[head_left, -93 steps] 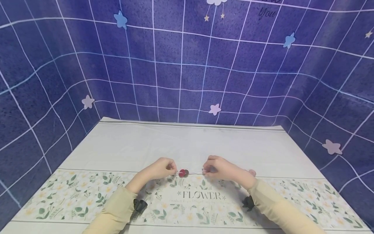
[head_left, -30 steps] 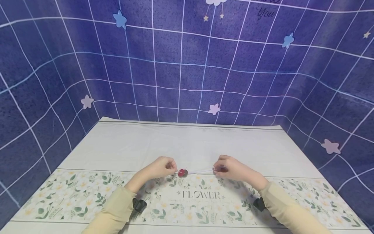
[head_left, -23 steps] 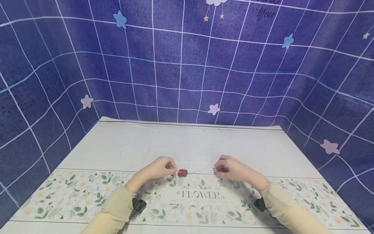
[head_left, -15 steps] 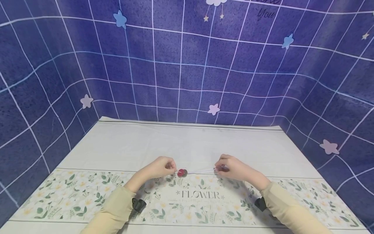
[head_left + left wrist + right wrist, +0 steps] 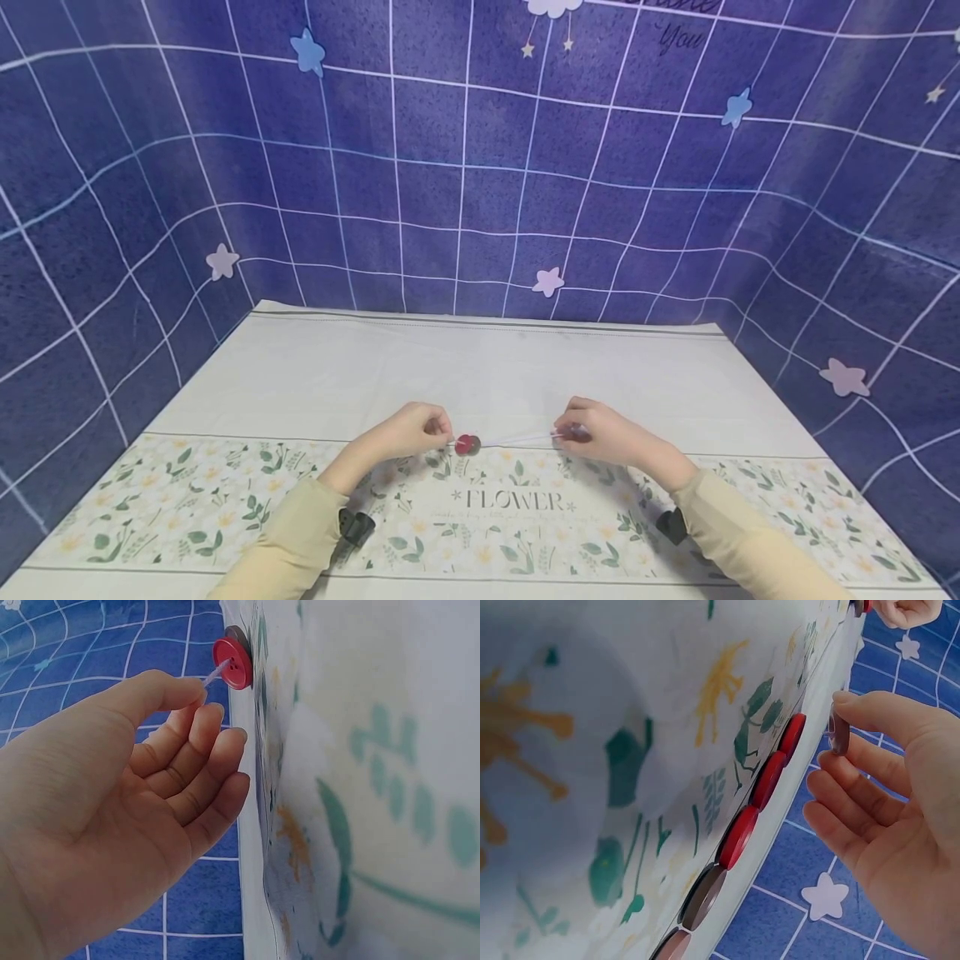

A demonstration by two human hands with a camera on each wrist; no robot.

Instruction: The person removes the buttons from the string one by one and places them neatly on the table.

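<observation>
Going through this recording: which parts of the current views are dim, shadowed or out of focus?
Head: tablecloth bright, soft shadows beside the sleeves; left wrist: dimmer, red button fairly crisp, tablecloth blurred at right; right wrist: also dim, tablecloth out of focus at far left, row of buttons clearer.

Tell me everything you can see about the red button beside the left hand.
The red button is round and glossy, looks like plastic, and has a raised rim and small holes near its middle. A pale string comes out of its face and runs to the left hand, which pinches it. The face is turned toward that hand. A dark button sits right behind, partly covered by it. Whether the red one touches the table is hard to tell.
</observation>
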